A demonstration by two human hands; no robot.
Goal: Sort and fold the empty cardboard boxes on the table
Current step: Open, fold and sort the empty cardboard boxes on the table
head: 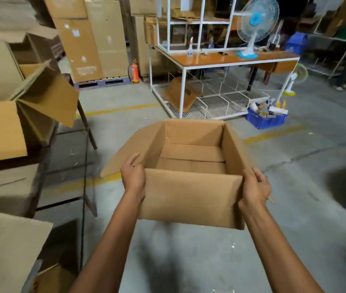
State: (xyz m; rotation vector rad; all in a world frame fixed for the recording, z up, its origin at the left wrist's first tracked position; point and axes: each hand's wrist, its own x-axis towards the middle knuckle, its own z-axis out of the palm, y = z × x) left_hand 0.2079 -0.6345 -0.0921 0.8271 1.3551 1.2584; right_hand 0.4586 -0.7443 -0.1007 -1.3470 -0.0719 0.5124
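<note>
An open, empty brown cardboard box [191, 195] hangs in the air over the concrete floor, its top flaps spread and its bottom flaps closed inside. My left hand [133, 176] grips the box's near left corner, thumb over the rim. My right hand [255, 187] grips the near right corner from outside. The near flap hangs down toward me between my hands. More open cardboard boxes [41, 98] are stacked on a dark table [41, 157] at the left.
A white-framed workbench [220, 60] with a table fan [256, 24] stands ahead, a flat carton [180, 96] leaning under it. A blue crate [265, 119] sits on the floor to its right. Tall cartons [91, 43] and a fire extinguisher [134, 71] are behind.
</note>
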